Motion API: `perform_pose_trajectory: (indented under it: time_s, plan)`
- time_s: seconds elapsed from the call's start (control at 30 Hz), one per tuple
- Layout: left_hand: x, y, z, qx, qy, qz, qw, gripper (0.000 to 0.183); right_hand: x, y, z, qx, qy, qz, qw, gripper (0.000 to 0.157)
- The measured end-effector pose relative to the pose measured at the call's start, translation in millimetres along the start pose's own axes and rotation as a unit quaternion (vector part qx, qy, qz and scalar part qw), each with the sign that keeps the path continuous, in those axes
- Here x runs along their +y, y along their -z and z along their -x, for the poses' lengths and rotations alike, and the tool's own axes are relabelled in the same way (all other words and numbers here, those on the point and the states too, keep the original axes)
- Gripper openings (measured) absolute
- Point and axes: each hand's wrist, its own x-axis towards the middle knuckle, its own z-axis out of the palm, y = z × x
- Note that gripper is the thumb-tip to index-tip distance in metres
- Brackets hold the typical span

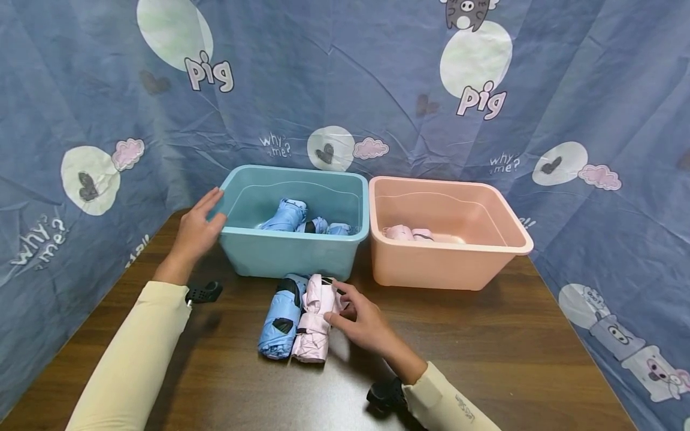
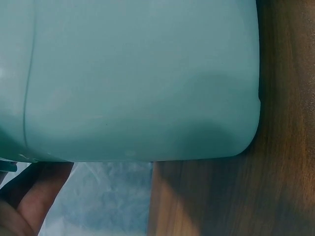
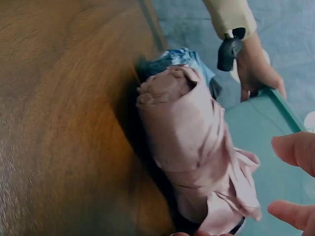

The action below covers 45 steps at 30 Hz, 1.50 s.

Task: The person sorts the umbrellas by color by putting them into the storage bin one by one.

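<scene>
A rolled blue folding umbrella (image 1: 283, 317) and a pink one (image 1: 314, 320) lie side by side on the table before the teal bin (image 1: 286, 254). My right hand (image 1: 363, 320) is beside the pink umbrella, thumb and fingers apart at its right side. In the right wrist view the fingertips (image 3: 290, 214) stand away from the pink cloth (image 3: 184, 132); contact in the head view is hard to tell. My left hand (image 1: 196, 233) rests at the teal bin's left rim, fingers extended along it. The left wrist view shows mostly the bin's wall (image 2: 138, 83).
Several rolled blue umbrellas (image 1: 286, 215) lie inside the teal bin. Right beside it stands a peach bin (image 1: 431, 266) holding pink rolls (image 1: 400, 232). A blue printed cloth (image 1: 345, 78) hangs behind the brown wooden table (image 1: 512, 359).
</scene>
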Motion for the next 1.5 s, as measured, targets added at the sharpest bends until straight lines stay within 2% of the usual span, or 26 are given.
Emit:
perform_pose_trajectory:
  time_s: [0.27, 0.5, 0.7, 1.0, 1.27, 1.5]
  plan:
    - [0.9, -1.4, -0.4, 0.001, -0.004, 0.002, 1.0, 0.055, 2.2, -13.3, -7.8, -0.003, -0.025, 0.014, 1.0, 0.073]
    - [-1.5, -2.0, -1.4, -0.011, 0.002, 0.011, 0.9999, 0.056, 0.5, -27.4, -16.7, 0.017, -0.006, 0.082, 0.996, 0.079]
    - [-2.0, -1.6, 0.4, -0.006, 0.001, 0.01, 0.9999, 0.056, -2.4, -36.0, -17.6, 0.025, -0.043, 0.097, 0.994, 0.082]
    - [-2.9, -0.9, -0.2, -0.002, -0.008, 0.003, 1.0, 0.055, -1.2, -37.5, -20.3, 0.035, -0.041, 0.067, 0.996, 0.08]
    - [-6.0, -1.0, -1.6, -0.002, -0.008, 0.006, 0.9999, 0.056, 3.1, -38.0, -19.2, 0.031, -0.07, -0.006, 0.997, 0.081]
    - [-8.7, -1.6, -1.8, -0.003, -0.009, 0.007, 0.9999, 0.056, 3.3, -37.1, -15.1, 0.029, -0.085, -0.033, 0.995, 0.082]
